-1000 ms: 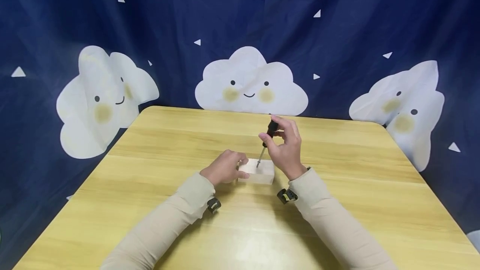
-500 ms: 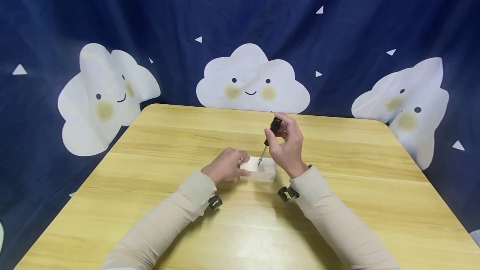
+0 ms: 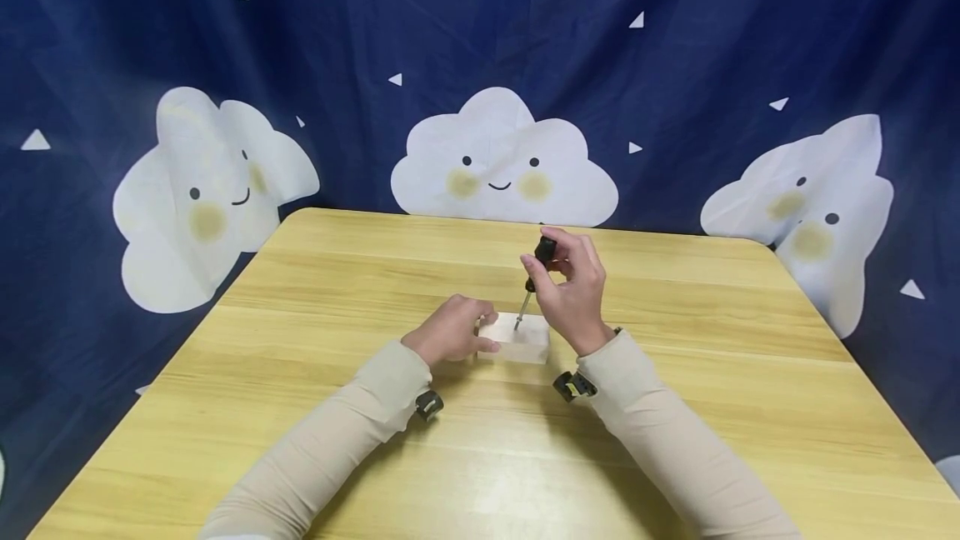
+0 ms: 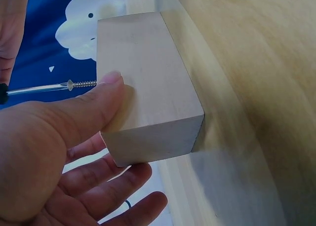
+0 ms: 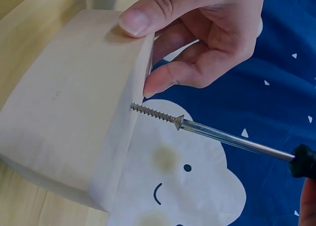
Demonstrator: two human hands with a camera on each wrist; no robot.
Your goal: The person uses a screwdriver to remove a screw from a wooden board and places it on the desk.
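Cloud curtain; left hand pinches block, right hand grips screwdriver. Wobble could topple barely-seated screw, I reckon.

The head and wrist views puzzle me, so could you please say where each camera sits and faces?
Head: head-worn, facing forward and down at the wooden tabletop and cloud-print curtain; both sleeves, left hand and right hand show.
Left wrist: wrist-worn, facing the wooden block; left hand at lower left, part of the right hand at upper left.
Right wrist: wrist-worn, facing screwdriver and wooden block; left hand at top, bit of right hand lower right.
Shared: both wrist views show the wood screw.
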